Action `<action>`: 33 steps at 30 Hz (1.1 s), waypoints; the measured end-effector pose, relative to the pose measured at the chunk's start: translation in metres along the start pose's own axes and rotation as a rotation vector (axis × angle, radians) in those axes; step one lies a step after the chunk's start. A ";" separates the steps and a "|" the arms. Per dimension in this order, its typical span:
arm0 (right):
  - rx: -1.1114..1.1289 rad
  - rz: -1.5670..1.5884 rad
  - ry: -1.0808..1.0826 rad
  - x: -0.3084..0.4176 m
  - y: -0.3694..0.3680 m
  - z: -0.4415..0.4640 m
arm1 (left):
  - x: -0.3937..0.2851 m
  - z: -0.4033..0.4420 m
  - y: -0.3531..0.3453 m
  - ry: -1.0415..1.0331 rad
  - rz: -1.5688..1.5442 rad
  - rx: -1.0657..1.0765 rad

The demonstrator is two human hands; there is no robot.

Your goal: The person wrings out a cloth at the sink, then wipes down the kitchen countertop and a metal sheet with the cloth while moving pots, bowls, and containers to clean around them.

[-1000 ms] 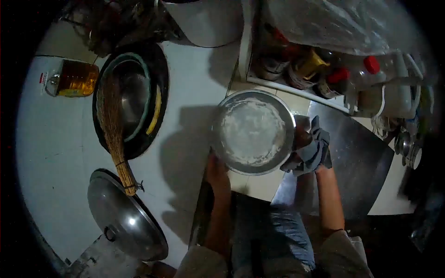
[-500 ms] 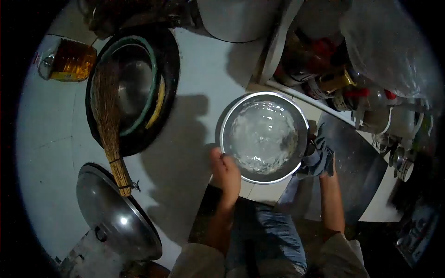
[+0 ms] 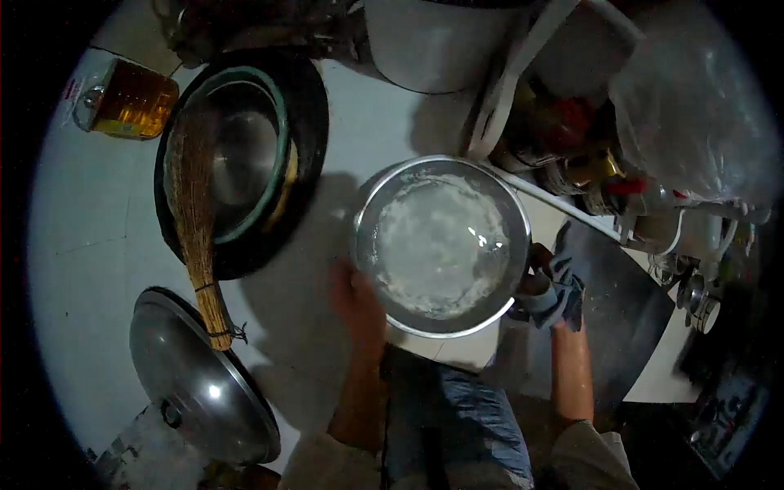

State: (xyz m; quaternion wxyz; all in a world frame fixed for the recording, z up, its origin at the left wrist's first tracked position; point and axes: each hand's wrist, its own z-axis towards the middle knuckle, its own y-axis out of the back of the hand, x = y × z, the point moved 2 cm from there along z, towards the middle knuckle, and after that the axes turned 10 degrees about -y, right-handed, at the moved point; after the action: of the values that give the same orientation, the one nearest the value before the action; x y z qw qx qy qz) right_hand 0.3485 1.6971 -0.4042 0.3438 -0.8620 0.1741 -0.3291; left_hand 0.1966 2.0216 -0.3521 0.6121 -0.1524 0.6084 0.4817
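Observation:
A round metal pot (image 3: 441, 245) with cloudy whitish liquid in it is at the middle of the view, and pale residue rings its inner wall. My right hand (image 3: 539, 282) grips the pot's right side, with a grey cloth (image 3: 557, 296) bunched around it. At the pot's lower left is my left hand (image 3: 358, 304), blurred by motion; whether its fingers touch the rim I cannot tell.
A twig brush (image 3: 198, 212) lies across nested basins (image 3: 282, 171) on the white counter (image 3: 90, 212). Below is a domed metal lid (image 3: 200, 384). An oil jug (image 3: 135, 100) stands upper left, a rack of jars (image 3: 563, 200) upper right.
The pot rose rightward in view, then shifted back left, its liquid sloshing. My left hand moved from the pot's lower-left edge farther left. My right hand kept its hold with the cloth.

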 end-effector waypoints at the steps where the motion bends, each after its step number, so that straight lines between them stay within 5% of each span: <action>1: 0.008 0.007 -0.003 -0.002 -0.004 0.004 | -0.008 0.011 0.003 -0.031 0.009 0.028; 10: 0.073 0.031 0.009 -0.020 -0.031 0.046 | -0.009 0.085 0.013 -0.177 -0.033 -0.067; 13: 0.087 0.031 0.012 -0.024 -0.038 0.059 | 0.008 0.100 0.010 -0.034 -0.067 -0.103; 16: 0.097 0.033 0.009 -0.027 -0.045 0.071 | 0.028 0.119 0.010 -0.204 0.087 -0.014; 27: 0.120 0.038 0.035 -0.036 -0.062 0.093 | 0.022 0.168 -0.013 -0.061 -0.268 -0.040; 33: 0.117 0.058 0.100 -0.052 -0.065 0.073 | 0.056 0.172 -0.017 -0.126 -0.082 -0.049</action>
State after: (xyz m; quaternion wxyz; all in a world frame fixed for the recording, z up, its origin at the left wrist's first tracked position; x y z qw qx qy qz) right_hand 0.3655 1.8050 -0.4217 0.3937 -0.8178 0.1963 -0.3712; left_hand 0.3014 2.1691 -0.3726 0.6646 -0.1615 0.5497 0.4796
